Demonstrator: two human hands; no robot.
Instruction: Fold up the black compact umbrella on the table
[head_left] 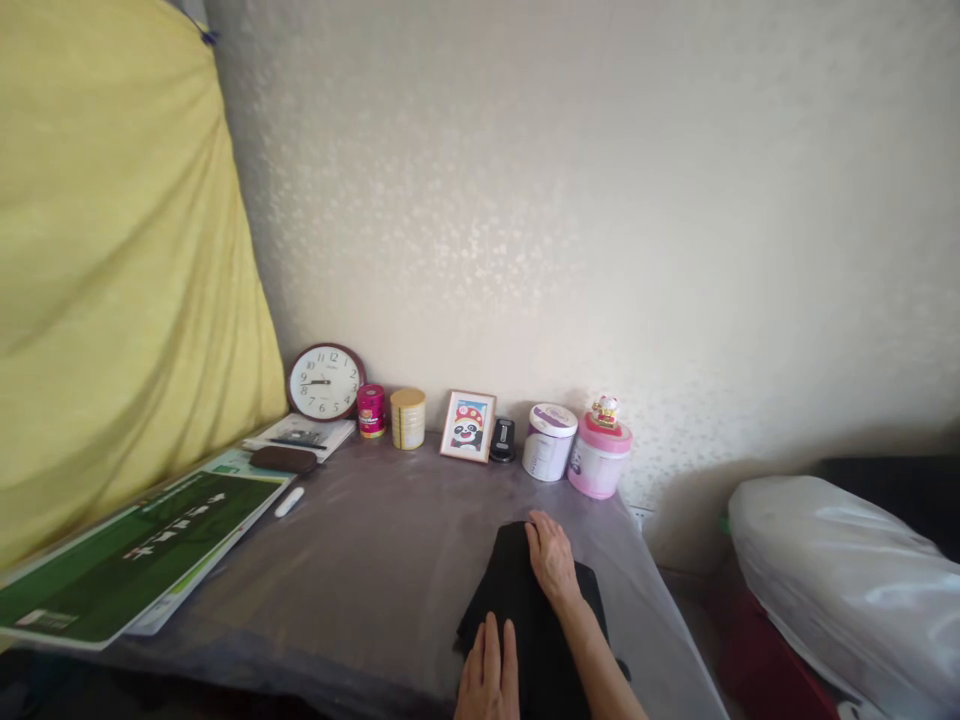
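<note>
A piece of black cloth (pixel 529 620) lies on the table at the lower right of the head view, with straight folded-looking edges. On its far part rests my right hand (pixel 551 558), palm down, fingers stretched out toward the cloth's far edge. My left hand (pixel 489 672) lies over the near left part of the cloth, its fingers extended and flat. Neither hand grips anything that I can see. The near end of the cloth runs out of the bottom of the picture, partly behind my right forearm.
Along the wall stand a clock (pixel 327 382), a pink can (pixel 371 411), a yellow-lidded tin (pixel 408 420), a framed panda picture (pixel 468 427), a black stapler-like object (pixel 502 440) and two tubs (pixel 550 450). Green boards (pixel 172 540) cover the table's left. A plastic-covered bundle (pixel 840 580) sits right.
</note>
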